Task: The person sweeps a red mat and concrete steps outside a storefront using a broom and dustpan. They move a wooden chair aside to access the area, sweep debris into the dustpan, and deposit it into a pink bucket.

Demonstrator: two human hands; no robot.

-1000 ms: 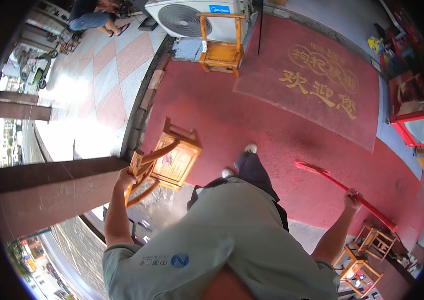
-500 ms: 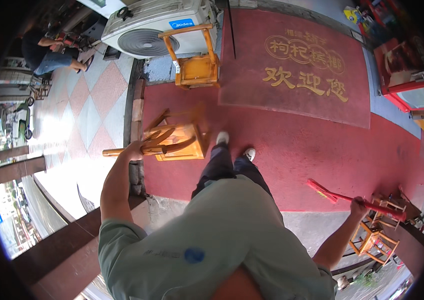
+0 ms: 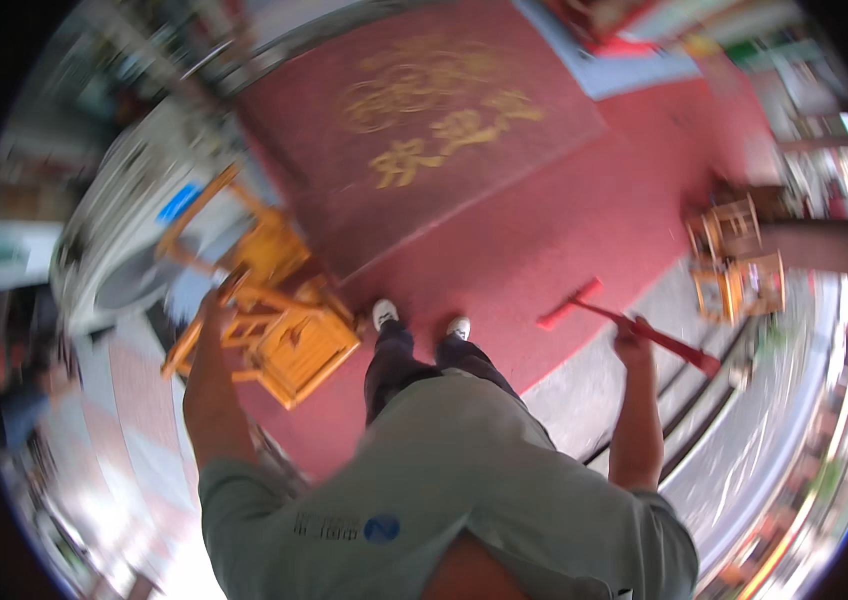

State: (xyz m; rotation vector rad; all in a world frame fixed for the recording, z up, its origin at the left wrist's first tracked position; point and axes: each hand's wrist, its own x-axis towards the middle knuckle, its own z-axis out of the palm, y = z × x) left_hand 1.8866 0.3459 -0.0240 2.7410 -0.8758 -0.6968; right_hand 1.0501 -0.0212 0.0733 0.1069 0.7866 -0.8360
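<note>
My left hand grips the leg frame of a small orange wooden stool, which hangs tilted above the red floor to the left of my feet. My right hand holds the handle of a red long-handled broom; its head points left over the red floor. The picture is blurred by motion.
A second orange wooden chair stands just behind the held stool, beside a white air-conditioner unit. A dark red doormat with gold characters lies ahead. More small wooden stools are stacked at the right, near steps.
The view has swung sharply, so the mat and chairs have shifted right and tilted. The stool stays in my left hand and the broom in my right, now raised closer to my body.
</note>
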